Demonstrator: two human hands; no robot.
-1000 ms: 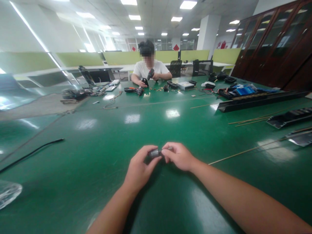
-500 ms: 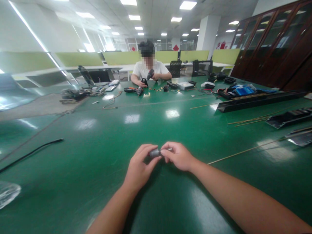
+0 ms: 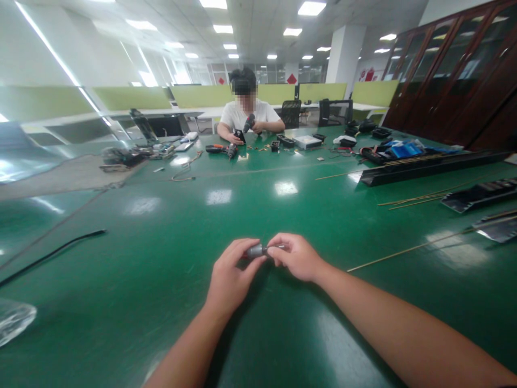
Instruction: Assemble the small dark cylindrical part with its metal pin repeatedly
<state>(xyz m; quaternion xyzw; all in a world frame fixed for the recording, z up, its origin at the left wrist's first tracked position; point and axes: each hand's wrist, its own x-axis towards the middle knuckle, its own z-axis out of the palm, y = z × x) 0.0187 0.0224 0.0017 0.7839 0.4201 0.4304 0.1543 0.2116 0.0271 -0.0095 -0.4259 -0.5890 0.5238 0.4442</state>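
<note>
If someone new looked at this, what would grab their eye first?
Probably the green table filling the middle, with the left hand holding a gray cylinder low at center and the right hand pinching its thin end. Next, across the table, the person in a white shirt with what looks like a drill; dark wooden cabinets loom at upper right.

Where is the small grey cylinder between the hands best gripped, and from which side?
Probably by the wide barrel of the small grey cylinder, from the left. It points sideways; the left hand pinches its round flank there, while the right hand covers much of the thinner piece at its right end.
</note>
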